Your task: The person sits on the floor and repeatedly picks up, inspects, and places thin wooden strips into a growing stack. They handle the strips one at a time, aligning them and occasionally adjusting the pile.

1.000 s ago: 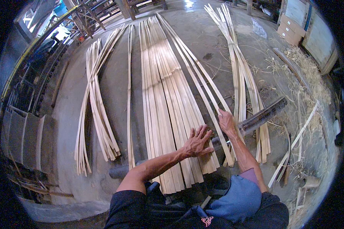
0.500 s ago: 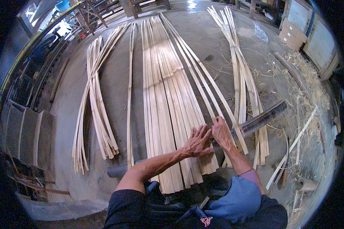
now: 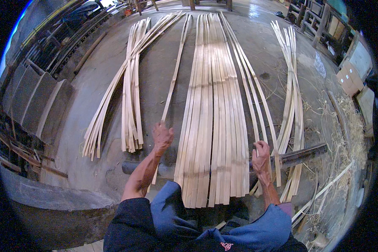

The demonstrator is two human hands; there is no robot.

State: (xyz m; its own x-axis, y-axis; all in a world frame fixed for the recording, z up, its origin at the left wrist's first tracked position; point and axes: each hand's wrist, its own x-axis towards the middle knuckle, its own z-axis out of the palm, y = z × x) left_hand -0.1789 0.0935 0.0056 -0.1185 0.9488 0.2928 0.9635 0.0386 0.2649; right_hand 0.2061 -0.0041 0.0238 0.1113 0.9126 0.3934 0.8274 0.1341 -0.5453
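Note:
Long, flat, pale bamboo strips (image 3: pixel 199 138) lie side by side in a broad band in front of me. To its left, a narrow lone bamboo strip (image 3: pixel 176 71) passes under my left hand (image 3: pixel 163 136), whose bent fingers are closed on it. My right hand (image 3: pixel 261 155) is right of the band, fingers curled around one of the few loose strips (image 3: pixel 251 88) there; its fingertips are partly hidden. The near ends of the band rest over a dark round pole (image 3: pixel 302 155) lying crosswise, close to my knees.
Crossed bundles of strips lie at the left (image 3: pixel 132 92) and right (image 3: pixel 296 101) of the concrete floor. Thin shavings (image 3: pixel 348 113) are heaped at the far right near a cardboard box (image 3: pixel 350 79). Grey angled panels (image 3: pixel 33 98) stand at the left.
My left hand has moved left, off the band to the lone strip. My right hand stays by the loose strips at the right. The view has turned left.

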